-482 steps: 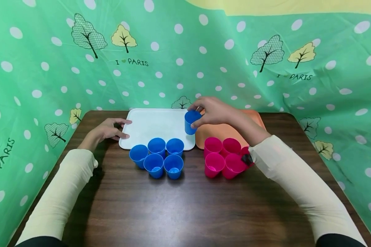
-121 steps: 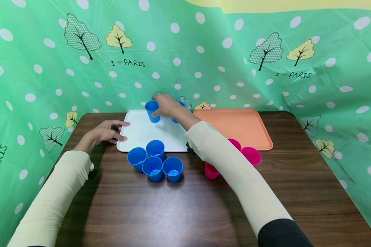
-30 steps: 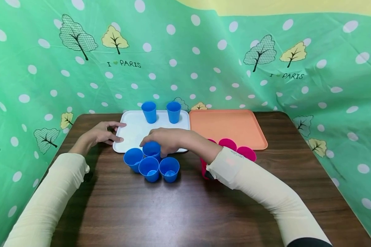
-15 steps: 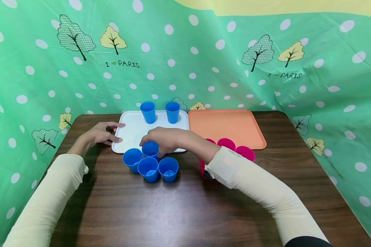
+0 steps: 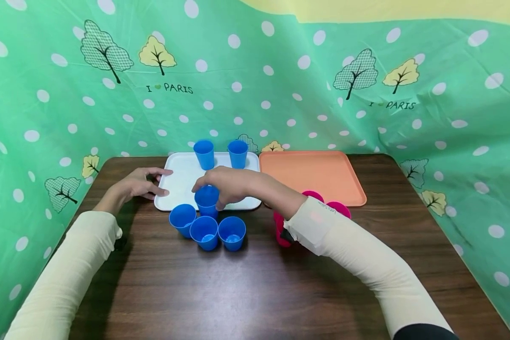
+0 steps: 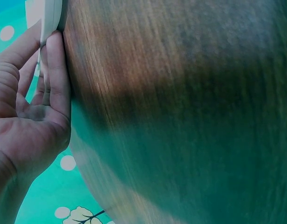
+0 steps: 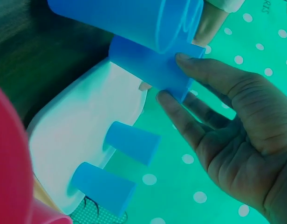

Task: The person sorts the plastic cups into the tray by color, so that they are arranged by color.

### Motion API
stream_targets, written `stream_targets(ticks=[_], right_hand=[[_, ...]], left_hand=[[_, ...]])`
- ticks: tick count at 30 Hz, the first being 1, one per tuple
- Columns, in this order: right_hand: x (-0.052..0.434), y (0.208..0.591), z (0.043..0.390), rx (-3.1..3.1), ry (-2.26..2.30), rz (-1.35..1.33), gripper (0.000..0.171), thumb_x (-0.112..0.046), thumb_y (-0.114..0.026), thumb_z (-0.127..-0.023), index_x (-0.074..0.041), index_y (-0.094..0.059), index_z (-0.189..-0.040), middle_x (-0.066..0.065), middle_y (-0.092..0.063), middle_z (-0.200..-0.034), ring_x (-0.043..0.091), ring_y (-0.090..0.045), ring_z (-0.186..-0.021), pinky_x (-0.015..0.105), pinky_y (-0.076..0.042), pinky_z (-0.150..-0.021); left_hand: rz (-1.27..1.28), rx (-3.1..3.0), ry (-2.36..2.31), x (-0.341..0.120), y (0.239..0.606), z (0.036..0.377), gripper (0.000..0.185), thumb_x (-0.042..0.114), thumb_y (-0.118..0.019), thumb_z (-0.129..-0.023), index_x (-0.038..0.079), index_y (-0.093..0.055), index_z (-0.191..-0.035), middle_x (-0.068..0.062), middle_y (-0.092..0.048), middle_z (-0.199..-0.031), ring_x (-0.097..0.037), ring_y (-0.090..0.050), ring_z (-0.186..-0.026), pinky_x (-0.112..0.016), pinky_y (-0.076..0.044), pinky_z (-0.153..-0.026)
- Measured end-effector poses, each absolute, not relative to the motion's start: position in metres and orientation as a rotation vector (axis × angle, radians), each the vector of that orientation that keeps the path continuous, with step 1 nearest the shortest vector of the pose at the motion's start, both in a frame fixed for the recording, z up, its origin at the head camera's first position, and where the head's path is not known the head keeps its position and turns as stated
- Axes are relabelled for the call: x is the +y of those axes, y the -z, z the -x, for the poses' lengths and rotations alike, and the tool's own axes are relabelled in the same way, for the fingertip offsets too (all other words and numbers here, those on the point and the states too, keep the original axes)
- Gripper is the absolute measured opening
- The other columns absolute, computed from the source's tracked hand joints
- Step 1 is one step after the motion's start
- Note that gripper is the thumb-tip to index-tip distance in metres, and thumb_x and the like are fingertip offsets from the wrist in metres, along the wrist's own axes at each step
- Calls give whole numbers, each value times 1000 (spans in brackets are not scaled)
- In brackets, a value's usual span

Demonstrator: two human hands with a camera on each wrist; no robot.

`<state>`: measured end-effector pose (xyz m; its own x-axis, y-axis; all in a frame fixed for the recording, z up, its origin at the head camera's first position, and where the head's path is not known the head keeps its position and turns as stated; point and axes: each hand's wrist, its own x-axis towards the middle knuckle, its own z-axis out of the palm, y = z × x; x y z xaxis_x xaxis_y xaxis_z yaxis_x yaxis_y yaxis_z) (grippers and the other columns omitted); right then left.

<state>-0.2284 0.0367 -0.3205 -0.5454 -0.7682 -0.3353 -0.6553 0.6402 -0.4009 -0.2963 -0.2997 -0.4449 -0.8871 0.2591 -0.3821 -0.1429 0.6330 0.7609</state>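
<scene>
My right hand (image 5: 228, 183) holds a blue plastic cup (image 5: 206, 202) by its rim, fingertips on opposite sides. The cup is upright behind three blue cups, near the front edge of the white tray (image 5: 179, 186). The right wrist view shows thumb and fingers pinching this cup (image 7: 146, 65). At the tray's left end, my left hand (image 5: 138, 183) grips the rim; the left wrist view has its fingers against the tray edge (image 6: 51, 21). Two blue cups stand at the tray's back, a left one (image 5: 204, 156) and a right one (image 5: 238, 153).
Three blue cups stand on the brown table (image 5: 221, 293): left (image 5: 182, 220), middle (image 5: 204, 233) and right (image 5: 232, 233). Pink cups (image 5: 282, 231) are partly hidden under my right forearm. An orange tray (image 5: 312, 174) adjoins the white one. A green dotted cloth (image 5: 246, 71) hangs behind.
Over the longer span, two blue cups came to stand on the white tray. In the last half second, my right hand has raised another blue cup slightly. The left hand stays at the tray.
</scene>
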Motion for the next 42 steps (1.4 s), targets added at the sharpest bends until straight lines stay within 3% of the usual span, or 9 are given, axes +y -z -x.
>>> stream_targets(ticks=[19,42], right_hand=[[31,325,261,2481,383,948,72,-13,-89,-99,-14,-60,-164,11,-58,-170,34,-54,-158,45,-62,-112],[8,334,287,2602,484,734,71,-21,-87,-102,-15,-58,-166,13,-50,-176,35,-50,-161,48,-56,-123]], left_hand=[[-76,2379,-1178,-299,445,298,83,8,-87,-98,7,-48,-171,-19,-43,-137,-21,-63,-97,-30,-69,-82],[-78,2382,-1203,-301,446,296,83,10,-90,-95,10,-52,-169,-17,-45,-135,-22,-62,-100,-31,-69,-82]])
